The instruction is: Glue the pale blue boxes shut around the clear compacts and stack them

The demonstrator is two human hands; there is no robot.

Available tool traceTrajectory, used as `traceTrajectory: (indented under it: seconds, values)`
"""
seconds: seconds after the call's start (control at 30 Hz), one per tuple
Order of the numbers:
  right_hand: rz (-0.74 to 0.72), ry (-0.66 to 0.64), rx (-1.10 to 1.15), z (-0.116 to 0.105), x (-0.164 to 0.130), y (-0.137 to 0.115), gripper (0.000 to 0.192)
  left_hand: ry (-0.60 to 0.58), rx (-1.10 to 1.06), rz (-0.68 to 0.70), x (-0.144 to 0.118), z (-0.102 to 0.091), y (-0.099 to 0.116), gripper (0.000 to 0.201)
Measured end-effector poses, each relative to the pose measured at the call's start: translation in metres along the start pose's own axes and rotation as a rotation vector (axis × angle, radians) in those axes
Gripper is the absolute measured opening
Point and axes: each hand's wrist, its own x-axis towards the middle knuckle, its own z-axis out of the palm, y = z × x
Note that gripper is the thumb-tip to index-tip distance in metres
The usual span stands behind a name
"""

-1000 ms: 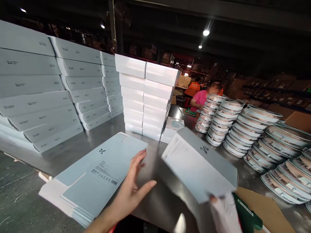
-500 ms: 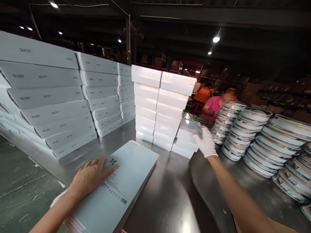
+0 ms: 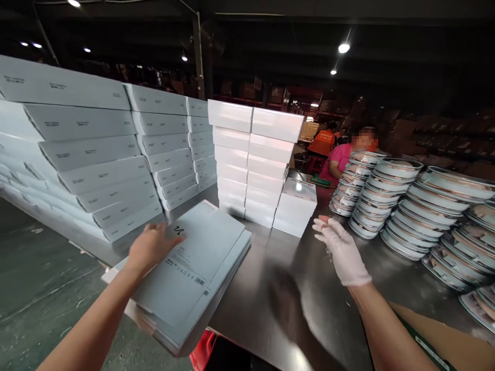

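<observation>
My bare left hand [image 3: 149, 250] grips the left side of a flat white carton [image 3: 193, 257], with the thumb stretched over its printed top. A black squiggle logo, small text and a barcode show on that face. More flat white cartons lie under it, slightly out of line, near the table's front edge. The fingers on the far side are partly hidden. My right hand [image 3: 340, 247], in a white glove with a bare fingertip showing, is over the metal table with nothing in it, its fingers slightly bent and apart. Closest to it stands a short stack of white boxes [image 3: 296, 211].
Tall stacks of white boxes [image 3: 104, 154] line the left, with another stack [image 3: 247, 170] in the middle. Piles of round, clear-rimmed items [image 3: 400, 201] fill the right of the metal table [image 3: 259, 288]. A red stool [image 3: 203, 350], brown cardboard [image 3: 433, 330] and a person in pink [image 3: 340, 159] also show.
My right hand has come back from the short box stack towards me. The top carton under my left hand has shifted left against the one below, uncovering its right edge. The view has tilted slightly.
</observation>
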Motion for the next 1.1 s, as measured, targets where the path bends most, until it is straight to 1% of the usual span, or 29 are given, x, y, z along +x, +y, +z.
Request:
traceTrajectory:
  seconds: [0.03, 0.1, 0.17, 0.2, 0.23, 0.27, 0.3, 0.33, 0.37, 0.4, 0.43, 0.47, 0.5, 0.53, 0.57, 0.63, 0.67, 0.7, 0.73, 0.77, 0.8, 0.83, 0.87, 0.9, 0.93, 0.97, 1.0, 1.03, 1.1]
  values:
    - [-0.065, 0.008, -0.033, -0.006, -0.022, -0.016, 0.029, 0.055, 0.012, -0.007, -0.007, -0.014, 0.008, 0.065]
    - [-0.262, 0.091, -0.196, -0.016, -0.065, -0.047, 0.023, 0.165, 0.026, 0.033, -0.032, -0.04, 0.027, 0.067]
    - [-0.603, 0.183, -0.523, -0.02, -0.099, -0.072, 0.022, 0.231, 0.018, 0.142, -0.066, -0.057, 0.049, 0.069]
    - [-0.77, 0.206, -0.695, -0.02, -0.112, -0.08, 0.023, 0.271, 0.001, 0.221, -0.085, -0.061, 0.058, 0.072]
    - [-0.896, 0.208, -0.828, -0.02, -0.123, -0.085, 0.024, 0.332, -0.056, 0.373, -0.103, -0.062, 0.065, 0.071]
    - [-0.947, 0.195, -0.889, -0.02, -0.131, -0.086, 0.025, 0.353, -0.133, 0.536, -0.119, -0.061, 0.07, 0.065]
    - [-0.909, 0.168, -0.853, -0.02, -0.137, -0.085, 0.026, 0.388, -0.197, 0.638, -0.133, -0.058, 0.072, 0.058]
    - [-0.795, 0.116, -0.752, -0.022, -0.142, -0.082, 0.025, 0.414, -0.237, 0.686, -0.144, -0.054, 0.073, 0.053]
    - [-0.622, 0.015, -0.607, -0.025, -0.145, -0.077, 0.023, 0.419, -0.269, 0.699, -0.151, -0.048, 0.073, 0.048]
    - [-0.404, -0.142, -0.433, -0.03, -0.147, -0.073, 0.022, 0.398, -0.293, 0.683, -0.156, -0.042, 0.073, 0.044]
    - [-0.163, -0.332, -0.245, -0.036, -0.148, -0.069, 0.024, 0.351, -0.32, 0.664, -0.16, -0.036, 0.072, 0.041]
    - [0.061, -0.532, -0.061, -0.043, -0.148, -0.066, 0.026, 0.281, -0.353, 0.649, -0.163, -0.03, 0.073, 0.038]
    - [0.234, -0.705, 0.093, -0.051, -0.148, -0.065, 0.029, 0.199, -0.39, 0.647, -0.166, -0.023, 0.075, 0.035]
    - [0.339, -0.829, 0.2, -0.058, -0.147, -0.066, 0.03, 0.119, -0.427, 0.666, -0.17, -0.016, 0.078, 0.034]
    - [0.372, -0.895, 0.264, -0.064, -0.145, -0.068, 0.031, 0.055, -0.46, 0.709, -0.175, -0.009, 0.083, 0.041]
    - [0.333, -0.918, 0.255, -0.073, -0.143, -0.075, 0.028, -0.097, -0.492, 0.824, -0.183, 0.0, 0.095, 0.074]
    - [0.296, -0.912, 0.189, -0.076, -0.142, -0.079, 0.026, -0.212, -0.503, 0.868, -0.185, 0.002, 0.102, 0.09]
    - [0.257, -0.891, 0.094, -0.079, -0.142, -0.082, 0.025, -0.345, -0.526, 0.883, -0.184, 0.002, 0.11, 0.098]
    - [0.203, -0.823, -0.02, -0.081, -0.142, -0.084, 0.025, -0.475, -0.569, 0.846, -0.18, 0.0, 0.118, 0.094]
    - [0.115, -0.687, -0.14, -0.082, -0.142, -0.083, 0.026, -0.581, -0.634, 0.761, -0.174, -0.003, 0.125, 0.076]
    - [-0.011, -0.495, -0.251, -0.083, -0.144, -0.081, 0.03, -0.641, -0.717, 0.661, -0.167, -0.006, 0.131, 0.055]
    - [-0.143, -0.283, -0.338, -0.082, -0.146, -0.076, 0.037, -0.658, -0.802, 0.576, -0.161, -0.007, 0.137, 0.044]
    - [-0.25, -0.099, -0.386, -0.08, -0.148, -0.068, 0.044, -0.66, -0.87, 0.521, -0.158, -0.004, 0.141, 0.045]
    - [-0.316, 0.01, -0.402, -0.077, -0.152, -0.058, 0.049, -0.646, -0.911, 0.506, -0.158, 0.002, 0.144, 0.047]
    - [-0.33, 0.042, -0.4, -0.072, -0.156, -0.047, 0.052, -0.697, -0.898, 0.551, -0.163, 0.012, 0.146, 0.042]
    - [-0.298, 0.011, -0.39, -0.067, -0.16, -0.034, 0.052, -0.744, -0.873, 0.601, -0.172, 0.025, 0.147, 0.048]
    - [-0.239, -0.034, -0.378, -0.062, -0.164, -0.021, 0.051, -0.781, -0.804, 0.7, -0.185, 0.04, 0.147, 0.059]
    - [-0.184, -0.062, -0.369, -0.058, -0.168, -0.009, 0.051, -0.862, -0.692, 0.807, -0.198, 0.054, 0.147, 0.072]
    - [-0.102, -0.044, -0.38, -0.052, -0.172, 0.012, 0.057, -0.893, -0.616, 0.841, -0.22, 0.074, 0.144, 0.077]
